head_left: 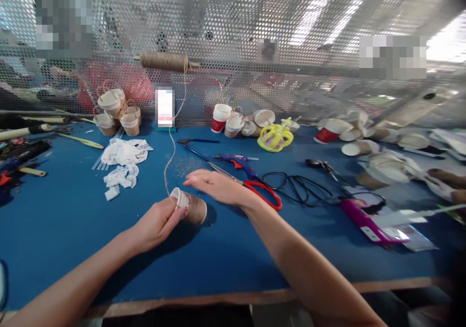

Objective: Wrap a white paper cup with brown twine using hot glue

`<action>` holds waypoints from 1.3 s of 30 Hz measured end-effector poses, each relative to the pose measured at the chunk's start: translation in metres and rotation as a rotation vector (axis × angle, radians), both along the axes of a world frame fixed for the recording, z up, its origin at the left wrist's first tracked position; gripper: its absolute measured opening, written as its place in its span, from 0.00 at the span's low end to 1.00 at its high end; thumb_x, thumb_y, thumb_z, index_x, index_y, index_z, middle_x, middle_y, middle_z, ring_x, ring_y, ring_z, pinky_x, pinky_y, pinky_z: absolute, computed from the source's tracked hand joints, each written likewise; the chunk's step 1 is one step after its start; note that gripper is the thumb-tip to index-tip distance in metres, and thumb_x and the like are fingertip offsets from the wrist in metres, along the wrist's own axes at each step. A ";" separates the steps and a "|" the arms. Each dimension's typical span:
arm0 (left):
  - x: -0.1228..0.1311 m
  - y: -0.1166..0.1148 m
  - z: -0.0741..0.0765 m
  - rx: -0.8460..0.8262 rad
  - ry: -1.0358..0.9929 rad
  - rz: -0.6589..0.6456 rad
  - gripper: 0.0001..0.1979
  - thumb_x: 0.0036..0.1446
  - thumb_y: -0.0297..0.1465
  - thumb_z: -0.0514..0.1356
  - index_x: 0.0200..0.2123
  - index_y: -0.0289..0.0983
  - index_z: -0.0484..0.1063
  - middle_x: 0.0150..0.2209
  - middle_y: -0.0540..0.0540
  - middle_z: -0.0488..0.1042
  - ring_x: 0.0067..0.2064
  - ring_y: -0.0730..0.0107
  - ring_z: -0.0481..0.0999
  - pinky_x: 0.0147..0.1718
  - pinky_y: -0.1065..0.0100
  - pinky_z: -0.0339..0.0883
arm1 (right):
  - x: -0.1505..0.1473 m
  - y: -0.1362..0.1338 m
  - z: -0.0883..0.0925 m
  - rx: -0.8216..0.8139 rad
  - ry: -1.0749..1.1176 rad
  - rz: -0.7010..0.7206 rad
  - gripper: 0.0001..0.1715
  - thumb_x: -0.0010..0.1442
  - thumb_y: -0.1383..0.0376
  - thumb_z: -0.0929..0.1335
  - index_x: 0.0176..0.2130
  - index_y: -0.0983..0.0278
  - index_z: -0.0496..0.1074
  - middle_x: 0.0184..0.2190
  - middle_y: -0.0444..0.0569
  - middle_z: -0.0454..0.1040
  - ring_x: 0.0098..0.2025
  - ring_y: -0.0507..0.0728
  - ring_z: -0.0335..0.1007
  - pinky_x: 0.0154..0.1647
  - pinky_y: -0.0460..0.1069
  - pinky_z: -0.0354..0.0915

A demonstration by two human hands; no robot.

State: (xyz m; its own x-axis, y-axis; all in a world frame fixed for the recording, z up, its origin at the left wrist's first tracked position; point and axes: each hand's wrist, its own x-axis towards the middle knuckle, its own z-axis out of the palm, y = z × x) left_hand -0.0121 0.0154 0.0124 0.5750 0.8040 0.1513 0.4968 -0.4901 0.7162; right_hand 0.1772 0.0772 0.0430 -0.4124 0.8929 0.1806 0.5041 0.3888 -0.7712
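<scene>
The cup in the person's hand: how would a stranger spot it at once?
On the blue table, front and middle, the left hand holds a paper cup lying on its side. Unlike the other cups, clustered along the mesh wall, it trails a twine strand up to the spool.

The left hand [157, 222] and the right hand [217, 187] are bare. Behind each hand runs a slim forearm, the left forearm [83, 273] and the right forearm [298, 264], both bare as far as they show.
</scene>
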 end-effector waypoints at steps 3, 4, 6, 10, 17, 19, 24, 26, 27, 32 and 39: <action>0.001 -0.003 0.001 0.092 0.012 -0.064 0.15 0.60 0.31 0.43 0.30 0.33 0.66 0.32 0.42 0.70 0.35 0.67 0.68 0.38 0.65 0.63 | -0.028 -0.009 0.006 -0.109 -0.034 0.320 0.13 0.55 0.59 0.64 0.26 0.61 0.74 0.34 0.44 0.74 0.41 0.52 0.68 0.42 0.46 0.62; 0.001 -0.004 0.002 0.105 0.014 -0.067 0.14 0.60 0.31 0.43 0.30 0.33 0.65 0.31 0.42 0.70 0.34 0.67 0.69 0.38 0.66 0.64 | -0.033 -0.011 0.008 -0.150 -0.023 0.379 0.12 0.55 0.60 0.64 0.27 0.63 0.74 0.37 0.46 0.74 0.43 0.52 0.67 0.44 0.46 0.61; 0.001 -0.005 0.003 0.087 0.011 -0.050 0.15 0.60 0.32 0.43 0.29 0.33 0.65 0.28 0.44 0.69 0.32 0.68 0.68 0.36 0.66 0.64 | -0.038 -0.015 0.012 -0.229 0.052 0.398 0.10 0.53 0.62 0.65 0.28 0.65 0.73 0.41 0.49 0.72 0.45 0.52 0.66 0.46 0.47 0.60; -0.001 -0.003 0.007 -0.161 -0.052 0.046 0.19 0.60 0.37 0.42 0.29 0.32 0.66 0.25 0.47 0.69 0.27 0.70 0.66 0.30 0.68 0.63 | -0.029 -0.026 0.015 -0.230 0.277 0.136 0.06 0.51 0.65 0.66 0.26 0.65 0.70 0.35 0.47 0.72 0.38 0.51 0.68 0.42 0.47 0.62; -0.002 0.000 0.009 -0.469 -0.295 0.123 0.21 0.59 0.41 0.45 0.37 0.31 0.69 0.33 0.46 0.72 0.35 0.67 0.68 0.37 0.68 0.63 | -0.011 -0.037 0.012 -0.157 0.348 -0.093 0.08 0.51 0.61 0.66 0.28 0.65 0.69 0.30 0.45 0.71 0.32 0.50 0.65 0.37 0.47 0.62; -0.001 -0.001 0.008 -0.481 -0.300 0.106 0.20 0.59 0.41 0.45 0.36 0.31 0.69 0.32 0.47 0.72 0.35 0.68 0.68 0.37 0.70 0.62 | -0.010 -0.035 0.008 -0.139 0.337 -0.099 0.08 0.51 0.61 0.66 0.28 0.65 0.69 0.30 0.45 0.71 0.32 0.50 0.66 0.37 0.47 0.62; 0.000 -0.003 0.008 -0.480 -0.312 0.064 0.20 0.60 0.39 0.45 0.37 0.32 0.69 0.32 0.47 0.71 0.35 0.69 0.67 0.38 0.70 0.61 | -0.012 -0.030 0.002 -0.129 0.298 -0.123 0.08 0.51 0.62 0.67 0.28 0.66 0.69 0.29 0.45 0.71 0.31 0.49 0.66 0.37 0.47 0.62; 0.000 -0.003 0.008 -0.485 -0.306 0.062 0.20 0.59 0.40 0.45 0.38 0.32 0.69 0.33 0.47 0.71 0.35 0.68 0.66 0.38 0.70 0.61 | -0.012 -0.030 0.000 -0.138 0.285 -0.136 0.08 0.51 0.62 0.67 0.29 0.66 0.69 0.28 0.45 0.71 0.30 0.49 0.66 0.36 0.47 0.62; 0.000 -0.003 0.008 -0.485 -0.303 0.059 0.20 0.59 0.40 0.45 0.38 0.32 0.69 0.33 0.47 0.71 0.35 0.68 0.66 0.38 0.69 0.61 | -0.012 -0.030 0.000 -0.141 0.281 -0.140 0.08 0.51 0.62 0.67 0.29 0.66 0.69 0.28 0.45 0.71 0.30 0.49 0.66 0.36 0.47 0.62; 0.001 -0.005 0.011 -0.457 -0.242 0.050 0.20 0.59 0.40 0.44 0.33 0.32 0.68 0.30 0.47 0.69 0.32 0.69 0.64 0.35 0.69 0.60 | -0.012 -0.031 -0.006 -0.154 0.267 -0.145 0.09 0.51 0.62 0.66 0.29 0.67 0.69 0.27 0.45 0.71 0.30 0.49 0.65 0.35 0.47 0.62; -0.002 -0.008 0.011 -0.347 -0.147 0.007 0.18 0.59 0.38 0.42 0.28 0.32 0.63 0.25 0.51 0.60 0.27 0.74 0.56 0.28 0.72 0.55 | -0.013 -0.032 -0.009 -0.213 0.265 -0.136 0.08 0.50 0.62 0.67 0.27 0.66 0.69 0.27 0.45 0.70 0.30 0.50 0.65 0.35 0.47 0.61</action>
State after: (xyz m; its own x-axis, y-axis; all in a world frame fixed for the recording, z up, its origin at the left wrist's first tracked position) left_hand -0.0142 0.0072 0.0233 0.5614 0.8260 -0.0503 0.3793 -0.2028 0.9028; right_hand 0.1644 0.0450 0.0342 -0.2510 0.9655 0.0694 0.3120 0.1485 -0.9384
